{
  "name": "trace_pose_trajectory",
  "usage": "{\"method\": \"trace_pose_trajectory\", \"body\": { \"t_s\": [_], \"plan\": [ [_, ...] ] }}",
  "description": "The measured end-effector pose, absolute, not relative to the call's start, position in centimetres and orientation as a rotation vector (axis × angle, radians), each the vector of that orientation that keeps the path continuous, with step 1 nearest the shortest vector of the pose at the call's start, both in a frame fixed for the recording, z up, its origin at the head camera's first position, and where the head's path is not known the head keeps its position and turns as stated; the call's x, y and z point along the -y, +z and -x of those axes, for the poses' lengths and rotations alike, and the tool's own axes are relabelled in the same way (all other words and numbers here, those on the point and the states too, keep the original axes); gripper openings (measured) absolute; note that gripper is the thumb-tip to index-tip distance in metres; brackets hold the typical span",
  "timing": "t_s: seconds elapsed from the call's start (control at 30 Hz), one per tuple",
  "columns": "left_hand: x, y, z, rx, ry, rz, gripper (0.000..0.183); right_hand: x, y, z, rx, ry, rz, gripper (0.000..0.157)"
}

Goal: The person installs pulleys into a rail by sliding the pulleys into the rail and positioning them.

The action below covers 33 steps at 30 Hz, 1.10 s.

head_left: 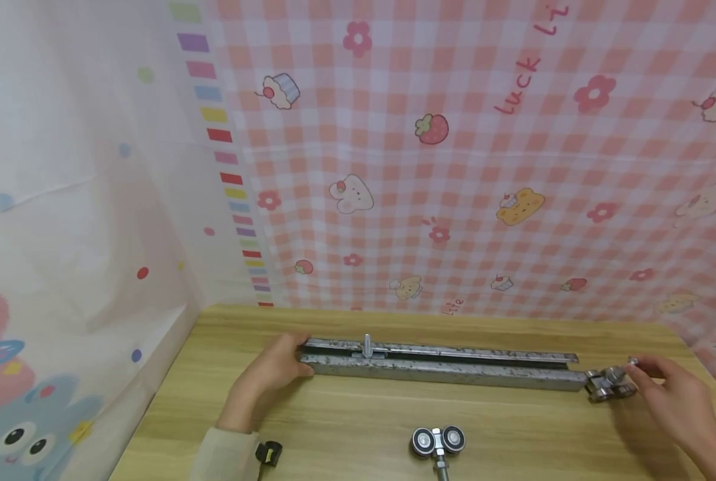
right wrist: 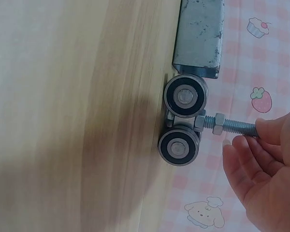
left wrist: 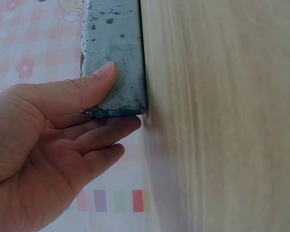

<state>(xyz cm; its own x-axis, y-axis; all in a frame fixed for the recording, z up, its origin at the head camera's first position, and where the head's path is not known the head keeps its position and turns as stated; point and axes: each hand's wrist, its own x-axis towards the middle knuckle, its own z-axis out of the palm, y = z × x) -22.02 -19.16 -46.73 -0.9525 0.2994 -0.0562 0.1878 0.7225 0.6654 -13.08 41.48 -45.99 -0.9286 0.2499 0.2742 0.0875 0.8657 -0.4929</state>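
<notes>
A long grey metal track (head_left: 442, 371), its slot facing up, lies across the wooden table. At its left end my left hand (head_left: 276, 367) grips it, thumb on the near side wall (left wrist: 113, 87) and fingers around the end. A threaded stud (head_left: 367, 345) on a fitting sticks up through the slot nearer that end. My right hand (head_left: 673, 397) pinches the upper end of the bolt (right wrist: 239, 127) on a roller trolley (head_left: 607, 384). That trolley stands on its wheels (right wrist: 185, 95) right at the track's open right end, bolt pointing up.
A second roller trolley (head_left: 438, 441) lies on its side near the table's front, bolt toward me. A small black clasp-like piece (head_left: 269, 453) shows beside my left sleeve. A pink checked cloth (head_left: 454, 167) hangs behind the table (head_left: 346, 414), with a white patterned sheet (head_left: 81, 200) at left.
</notes>
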Motion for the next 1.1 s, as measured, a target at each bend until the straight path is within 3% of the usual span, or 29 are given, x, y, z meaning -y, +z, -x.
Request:
{"method": "trace_pose_trajectory", "body": {
  "t_s": [0.8,1.1],
  "plan": [
    [19.1,-46.6,22.0,-2.756,1.053,-0.395,0.057,-41.0,-46.4,14.7,2.633,0.704,0.176,0.021],
    [19.1,-46.6,22.0,-2.764,1.056,-0.408,0.052,-40.4,-46.1,14.8,2.68,0.731,0.206,0.027]
  ]
}}
